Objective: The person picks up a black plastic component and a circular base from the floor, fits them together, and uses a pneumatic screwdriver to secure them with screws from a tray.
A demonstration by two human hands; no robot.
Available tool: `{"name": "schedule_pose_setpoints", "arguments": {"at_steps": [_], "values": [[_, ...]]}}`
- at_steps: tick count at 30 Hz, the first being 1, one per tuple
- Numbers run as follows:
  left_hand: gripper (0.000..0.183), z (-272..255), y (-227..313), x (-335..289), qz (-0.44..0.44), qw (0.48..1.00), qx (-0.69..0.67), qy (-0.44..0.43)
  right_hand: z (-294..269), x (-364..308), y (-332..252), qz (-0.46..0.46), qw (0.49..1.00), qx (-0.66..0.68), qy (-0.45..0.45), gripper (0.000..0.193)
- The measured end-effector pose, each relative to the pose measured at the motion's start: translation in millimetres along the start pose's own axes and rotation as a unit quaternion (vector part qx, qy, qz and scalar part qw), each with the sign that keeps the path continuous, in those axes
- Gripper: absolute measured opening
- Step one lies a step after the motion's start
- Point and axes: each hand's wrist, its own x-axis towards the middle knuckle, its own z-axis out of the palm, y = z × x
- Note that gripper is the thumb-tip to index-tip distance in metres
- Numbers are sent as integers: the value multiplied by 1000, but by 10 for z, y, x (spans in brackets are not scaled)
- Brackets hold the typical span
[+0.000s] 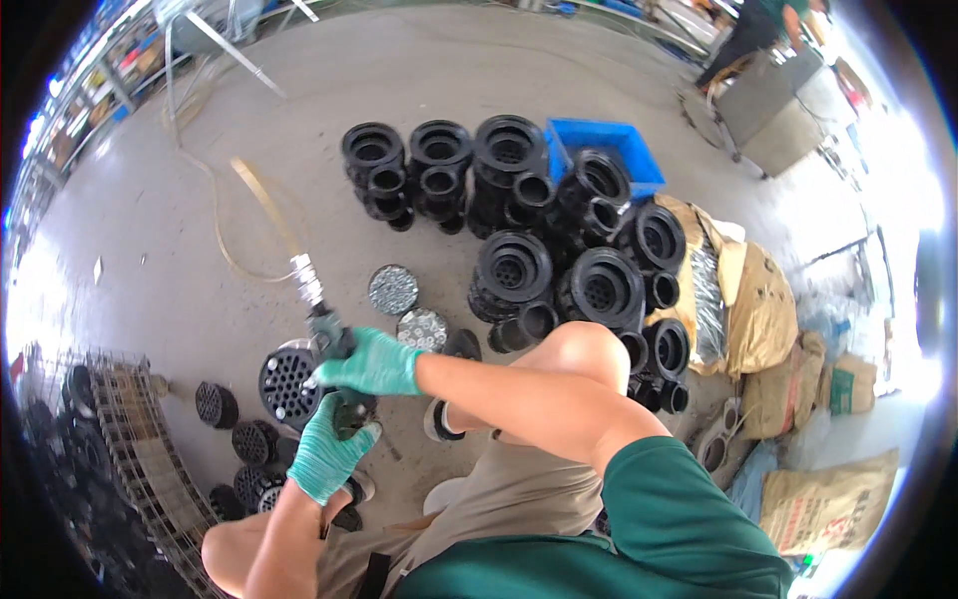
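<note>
A dark hose-fed air tool, which looks like an air wrench, is between my gloved hands. My right hand is closed around its body near the metal hose fitting. Lower down, my left hand wraps the tool's other end. Just left of the tool lies a round black perforated plate with bright bolts around its rim. My hands partly cover the tool, so its working tip cannot be made out. Two round containers of small metal parts, one bolts and one washers, stand beyond my right hand.
Several black flanged pipe housings stand ahead and right, beside a blue crate. Black perforated discs lie at left near a wire cage. Sacks line the right. A hose crosses the floor; a person stands far right.
</note>
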Motion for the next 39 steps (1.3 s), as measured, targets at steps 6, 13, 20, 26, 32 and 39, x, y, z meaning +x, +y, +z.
{"name": "schedule_pose_setpoints", "arguments": {"at_steps": [6,13,20,26,32,39], "values": [[50,-655,751,-388,90,952,291,-13,-520,222,667,177,972,46,149,15],[42,-1218,860,-428,87,977,115,160,-375,711,1717,311,927,85,192,15],[45,-1505,795,-495,219,893,336,205,199,976,3093,346,891,153,251,27],[46,-1617,760,-507,197,902,345,169,293,1150,3646,329,888,-59,317,42],[45,-1595,752,-491,183,909,338,161,266,1027,3308,246,865,-309,308,55],[37,-1661,753,-700,207,857,399,253,513,1009,2350,182,961,-51,200,34]]}}
